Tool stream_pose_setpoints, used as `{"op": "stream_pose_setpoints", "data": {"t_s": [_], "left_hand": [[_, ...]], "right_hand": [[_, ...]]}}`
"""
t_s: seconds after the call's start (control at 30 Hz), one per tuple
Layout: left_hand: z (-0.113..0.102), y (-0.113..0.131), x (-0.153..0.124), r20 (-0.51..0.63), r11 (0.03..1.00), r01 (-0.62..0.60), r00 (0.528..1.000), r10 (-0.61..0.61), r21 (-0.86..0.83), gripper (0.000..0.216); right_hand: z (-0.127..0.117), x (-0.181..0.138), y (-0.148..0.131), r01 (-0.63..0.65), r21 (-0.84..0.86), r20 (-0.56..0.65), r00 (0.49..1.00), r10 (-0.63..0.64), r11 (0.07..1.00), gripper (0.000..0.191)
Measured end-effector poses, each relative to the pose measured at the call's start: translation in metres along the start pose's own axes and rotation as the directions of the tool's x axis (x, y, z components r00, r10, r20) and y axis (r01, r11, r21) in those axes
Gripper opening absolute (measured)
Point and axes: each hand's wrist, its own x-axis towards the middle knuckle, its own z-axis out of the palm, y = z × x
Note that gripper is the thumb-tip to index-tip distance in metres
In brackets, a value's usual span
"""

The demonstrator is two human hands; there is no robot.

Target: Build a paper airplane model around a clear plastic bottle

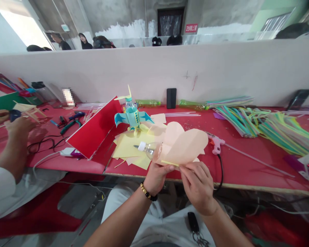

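Observation:
My left hand grips a clear plastic bottle with a white cap from below, through a heart-shaped sheet of peach paper fixed against the bottle's base. My right hand pinches a thin yellow straw along the paper's lower edge. Loose pale yellow paper sheets lie under the bottle. Beyond them stands a bottle model with blue wings and a small pinwheel. A pink glue gun lies to the right of my hands.
A red table runs ahead, with a red board, tools, cables, green bottles, a phone and heaps of coloured straws. A low partition stands behind it. At the left, a co-worker's hands hold a small straw frame. Keys lie on my lap.

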Motion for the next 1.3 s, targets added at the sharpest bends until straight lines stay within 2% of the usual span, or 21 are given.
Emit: {"op": "stream_pose_setpoints", "data": {"t_s": [0.2, 0.37, 0.47, 0.57, 0.63, 0.67, 0.77, 0.87, 0.97, 1.03, 1.17, 1.3], "left_hand": [[0.001, -0.003, -0.006, -0.005, 0.994, -0.087, 0.996, 0.088, 0.071, 0.072], [-0.01, -0.008, -0.011, -0.02, 0.976, -0.104, 0.994, 0.11, 0.189, 0.068], [-0.017, -0.011, -0.013, -0.04, 0.96, -0.126, 0.989, 0.14, 0.248, 0.073], [-0.02, -0.011, -0.015, -0.009, 0.958, -0.118, 0.992, 0.124, 0.262, 0.077], [-0.021, -0.01, -0.015, -0.002, 0.96, -0.121, 0.992, 0.126, 0.25, 0.078], [-0.022, -0.01, -0.015, -0.006, 0.962, -0.126, 0.991, 0.132, 0.242, 0.078], [-0.024, -0.009, -0.015, 0.012, 0.967, -0.121, 0.993, 0.121, 0.225, 0.076], [-0.025, -0.009, -0.016, 0.023, 0.964, -0.114, 0.993, 0.112, 0.239, 0.075], [-0.021, -0.006, -0.017, -0.013, 0.97, -0.103, 0.994, 0.108, 0.221, 0.071], [-0.016, -0.002, -0.017, 0.011, 0.978, -0.072, 0.997, 0.072, 0.196, 0.068], [-0.011, 0.002, -0.017, 0.025, 0.983, -0.04, 0.999, 0.036, 0.18, 0.059], [-0.01, 0.002, -0.016, -0.005, 0.984, -0.024, 1.0, 0.025, 0.178, 0.052]], "right_hand": [[-0.006, -0.004, -0.001, 0.062, 0.025, -0.065, 0.996, -0.06, 0.998, 0.032], [-0.013, -0.009, -0.001, 0.055, 0.14, -0.078, 0.996, -0.044, 0.989, 0.038], [-0.015, -0.013, 0.0, -0.066, 0.205, -0.101, 0.991, 0.088, 0.977, 0.032], [-0.014, -0.017, 0.002, -0.25, 0.248, -0.17, 0.94, 0.296, 0.936, 0.036], [-0.014, -0.019, 0.005, -0.342, 0.265, -0.134, 0.913, 0.386, 0.902, 0.044], [-0.014, -0.02, 0.006, -0.37, 0.275, -0.082, 0.911, 0.405, 0.888, 0.042], [-0.018, -0.023, 0.009, -0.394, 0.337, 0.061, 0.915, 0.398, 0.855, 0.018], [-0.023, -0.023, 0.009, -0.37, 0.417, 0.108, 0.927, 0.358, 0.831, 0.013], [-0.025, -0.019, 0.007, -0.294, 0.467, 0.105, 0.955, 0.278, 0.834, 0.014], [-0.025, -0.014, 0.004, -0.254, 0.453, 0.076, 0.966, 0.247, 0.854, 0.009], [-0.023, -0.007, -0.001, -0.242, 0.415, 0.014, 0.966, 0.259, 0.877, 0.016], [-0.023, -0.008, -0.002, -0.244, 0.425, 0.016, 0.965, 0.262, 0.872, 0.016]]}}
